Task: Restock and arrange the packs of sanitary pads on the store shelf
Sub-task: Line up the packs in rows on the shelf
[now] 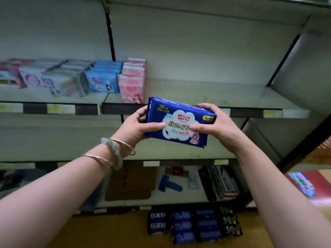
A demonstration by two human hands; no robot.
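A dark blue pack of sanitary pads (180, 111) with a white cloud label is held in the air in front of the shelf edge (250, 111). My left hand (136, 126) grips its left end, thumb across the front. My right hand (216, 126) grips its right end, thumb on the label. On the shelf just above and left stand rows of pink packs (133, 81), light blue packs (103, 77) and white and pink packs (53, 77). Several dark blue packs (193, 226) lie on the floor below.
The shelf board (206, 93) to the right of the pink packs is bare. A lower shelf holds a brown cardboard piece (130, 185), a blue object (170, 185) and dark boxes (218, 181). A red item (302, 185) lies at the right. A side panel (304, 68) closes the right end.
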